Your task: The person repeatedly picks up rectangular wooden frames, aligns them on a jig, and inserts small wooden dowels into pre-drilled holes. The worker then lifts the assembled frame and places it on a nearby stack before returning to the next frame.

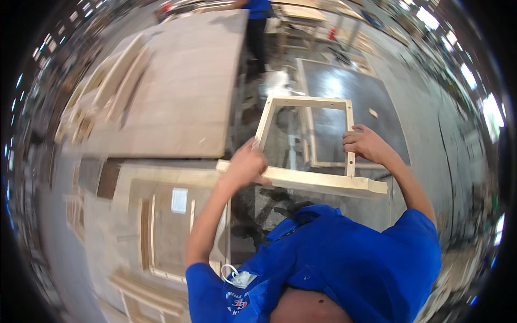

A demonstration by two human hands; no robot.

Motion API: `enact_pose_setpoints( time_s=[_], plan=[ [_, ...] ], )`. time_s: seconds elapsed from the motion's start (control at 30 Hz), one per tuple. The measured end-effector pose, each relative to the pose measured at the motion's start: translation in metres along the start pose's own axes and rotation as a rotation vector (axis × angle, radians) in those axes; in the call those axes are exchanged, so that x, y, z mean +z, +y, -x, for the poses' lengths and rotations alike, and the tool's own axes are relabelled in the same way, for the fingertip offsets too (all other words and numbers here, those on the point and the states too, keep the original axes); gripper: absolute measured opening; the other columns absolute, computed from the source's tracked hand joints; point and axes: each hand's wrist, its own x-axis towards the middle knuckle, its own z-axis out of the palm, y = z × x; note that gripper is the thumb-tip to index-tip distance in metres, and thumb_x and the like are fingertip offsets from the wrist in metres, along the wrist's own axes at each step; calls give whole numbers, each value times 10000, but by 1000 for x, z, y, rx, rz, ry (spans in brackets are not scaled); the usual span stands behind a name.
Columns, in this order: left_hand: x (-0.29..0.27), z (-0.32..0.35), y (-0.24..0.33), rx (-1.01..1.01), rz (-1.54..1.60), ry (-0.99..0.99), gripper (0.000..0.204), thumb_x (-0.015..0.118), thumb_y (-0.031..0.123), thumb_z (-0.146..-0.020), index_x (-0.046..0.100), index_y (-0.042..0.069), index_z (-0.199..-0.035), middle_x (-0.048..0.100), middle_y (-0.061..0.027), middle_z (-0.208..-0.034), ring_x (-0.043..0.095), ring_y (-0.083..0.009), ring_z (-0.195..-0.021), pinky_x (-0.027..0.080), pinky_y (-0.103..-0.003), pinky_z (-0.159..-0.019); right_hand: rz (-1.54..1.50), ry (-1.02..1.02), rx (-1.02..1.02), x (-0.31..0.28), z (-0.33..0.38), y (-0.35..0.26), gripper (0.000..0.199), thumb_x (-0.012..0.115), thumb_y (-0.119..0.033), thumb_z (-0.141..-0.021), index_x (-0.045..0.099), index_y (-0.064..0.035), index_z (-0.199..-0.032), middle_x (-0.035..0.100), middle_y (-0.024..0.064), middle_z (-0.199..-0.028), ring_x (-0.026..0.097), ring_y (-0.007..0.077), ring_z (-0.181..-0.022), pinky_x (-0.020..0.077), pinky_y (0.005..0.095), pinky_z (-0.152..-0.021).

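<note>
Above the blurred floor (431,134), right hand (367,144) clamps a wooden frame (319,178); left hand (246,164) seemingly does too.

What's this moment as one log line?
left hand: holds wooden frame, lower-left corner | right hand: fingers on its right bar | wood pieces on pale table, left

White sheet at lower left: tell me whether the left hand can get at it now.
Probably not: the left hand is holding the wooden frame, though nothing covers the white sheet.

l. hand (246,166): some fingertips prob. hid
</note>
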Motion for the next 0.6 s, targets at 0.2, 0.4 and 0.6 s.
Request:
enact_pose_setpoints(
  time_s=[0.2,0.4,0.6],
  plan=[
    [157,-164,77,80,195,167,369,802,391,-649,600,94,-732,583,-67,-780,592,-228,-915,359,-474,-1039,14,78,123,145,150,106,93,646,-135,-739,594,-147,-815,579,-37,-924,548,119,-1071,382,422,-985],
    [282,-286,145,-4,156,21,399,775,414,-676,598,87,-821,559,-66,-859,551,-229,-959,310,-514,-1029,-237,16,277,334,246,209,20,601,-143,-761,589,-157,-769,568,-27,-949,578,126,-1054,400,310,-846],
    [332,-377,179,-110,115,-47,461,809,389,-612,626,79,-901,565,-59,-875,542,-218,-967,314,-517,-990,-216,111,260,441,274,297,91,562,-90,-822,646,-118,-842,617,-5,-1128,432,124,-1313,403,325,-894]
  ],
)
